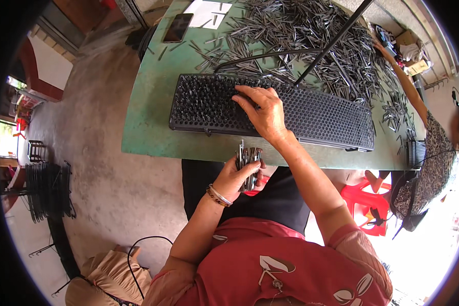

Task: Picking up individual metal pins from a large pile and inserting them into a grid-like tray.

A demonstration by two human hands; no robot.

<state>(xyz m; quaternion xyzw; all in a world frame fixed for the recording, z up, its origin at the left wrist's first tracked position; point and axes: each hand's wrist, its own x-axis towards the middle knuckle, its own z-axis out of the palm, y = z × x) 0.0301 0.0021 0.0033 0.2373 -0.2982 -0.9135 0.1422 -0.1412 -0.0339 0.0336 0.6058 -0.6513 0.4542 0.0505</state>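
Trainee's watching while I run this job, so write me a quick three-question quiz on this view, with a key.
1. Which hand grips a bundle of metal rods?
2. Which end of the black perforated tray shows rows of unfilled holes? A: left; B: right.
3. True or false: the smartphone lies on the green table.

Key: 1. The left hand. 2. B. 3. True.

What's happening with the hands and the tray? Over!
Left hand gripping pins. Right hand over tray, grip unclear. Tray filled toward left, unfilled toward right. Black rod crossing view of pile.
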